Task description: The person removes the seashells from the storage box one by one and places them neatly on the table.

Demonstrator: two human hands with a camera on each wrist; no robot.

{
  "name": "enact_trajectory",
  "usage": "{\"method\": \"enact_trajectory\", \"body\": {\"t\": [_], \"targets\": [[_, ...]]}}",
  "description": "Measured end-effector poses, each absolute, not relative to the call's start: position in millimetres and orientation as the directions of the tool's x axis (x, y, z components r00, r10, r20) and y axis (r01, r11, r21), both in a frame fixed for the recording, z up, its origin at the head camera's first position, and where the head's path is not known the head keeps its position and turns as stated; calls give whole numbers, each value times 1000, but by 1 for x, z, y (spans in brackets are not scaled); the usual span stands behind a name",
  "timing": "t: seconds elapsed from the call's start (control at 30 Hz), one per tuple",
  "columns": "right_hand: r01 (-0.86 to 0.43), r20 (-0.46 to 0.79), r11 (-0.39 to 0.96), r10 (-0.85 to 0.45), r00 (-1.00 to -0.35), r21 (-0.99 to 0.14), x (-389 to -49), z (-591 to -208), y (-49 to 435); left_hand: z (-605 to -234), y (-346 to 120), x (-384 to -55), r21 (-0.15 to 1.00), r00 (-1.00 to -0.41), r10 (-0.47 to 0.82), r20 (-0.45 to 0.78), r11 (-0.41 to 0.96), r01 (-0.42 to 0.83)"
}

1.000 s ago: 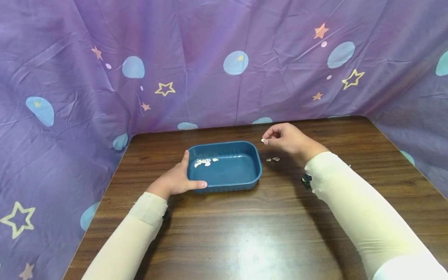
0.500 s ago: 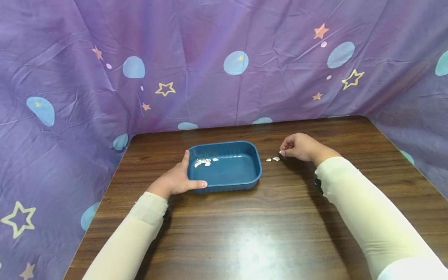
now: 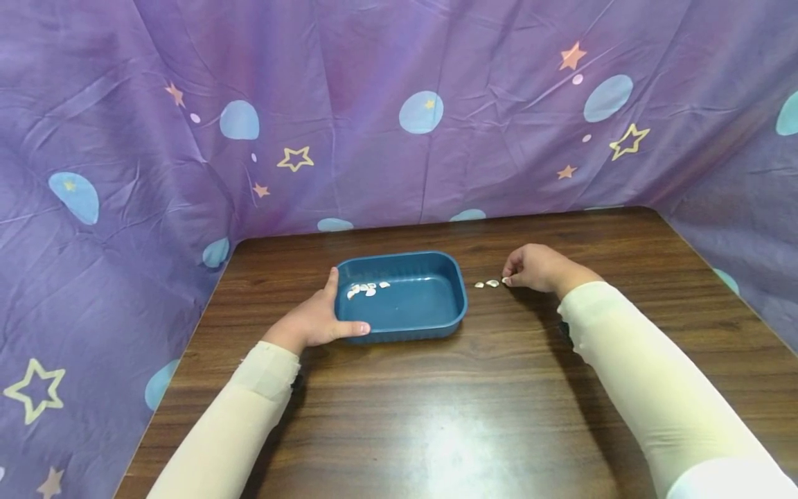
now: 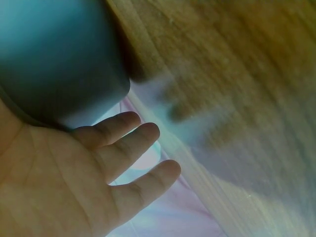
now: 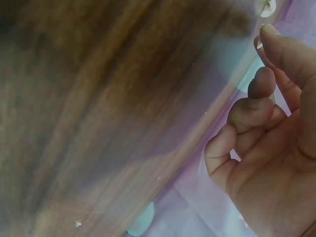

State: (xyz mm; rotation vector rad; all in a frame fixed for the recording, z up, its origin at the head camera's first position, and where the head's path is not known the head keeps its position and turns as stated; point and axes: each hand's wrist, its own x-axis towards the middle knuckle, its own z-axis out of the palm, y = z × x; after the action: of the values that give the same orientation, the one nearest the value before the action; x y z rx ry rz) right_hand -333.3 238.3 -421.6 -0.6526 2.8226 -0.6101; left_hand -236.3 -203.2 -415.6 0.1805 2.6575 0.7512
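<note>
A blue rectangular plastic basin [image 3: 399, 331] stands on the brown wood-grain table. My left hand [image 3: 312, 319] lies against its left end, thumb over the near rim and index finger at the far left corner. In the left wrist view its other fingers [image 4: 133, 153] stretch out straight, beside the basin wall. Right of the basin, my right hand [image 3: 537, 269] pinches a small white shell-like piece [image 3: 506, 281] between thumb and index finger, low at the table. Beside it lie two similar pieces, the nearer one [image 3: 492, 283] and the farther one [image 3: 479, 285].
Several white shell-like pieces [image 3: 370, 292] lie in the left part of the basin. A purple curtain [image 3: 349, 125] with stars and blue ovals hangs behind the table and along both sides. Tiny white specks [image 5: 78, 224] show on the table surface in the right wrist view.
My right hand has moved right and then down to the table with its pinched white piece, ending beside the two loose ones. My left hand and the basin have stayed put.
</note>
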Motion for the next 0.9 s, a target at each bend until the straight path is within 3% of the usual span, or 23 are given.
{"method": "enact_trajectory", "body": {"t": [0.47,0.67,0.9], "targets": [[-389,-92,843,-450,-888,-371,-335,-420,236,-414,-202,-236,519,-920,214,-329,855,13],[-368,-1,794,-421,-907,-484,-335,-406,224,-413,-202,-236,514,-919,214,-332,857,14],[-405,127,677,-422,-898,-614,-325,-386,178,-414,-203,-235,527,-921,221,-321,850,20]]}}
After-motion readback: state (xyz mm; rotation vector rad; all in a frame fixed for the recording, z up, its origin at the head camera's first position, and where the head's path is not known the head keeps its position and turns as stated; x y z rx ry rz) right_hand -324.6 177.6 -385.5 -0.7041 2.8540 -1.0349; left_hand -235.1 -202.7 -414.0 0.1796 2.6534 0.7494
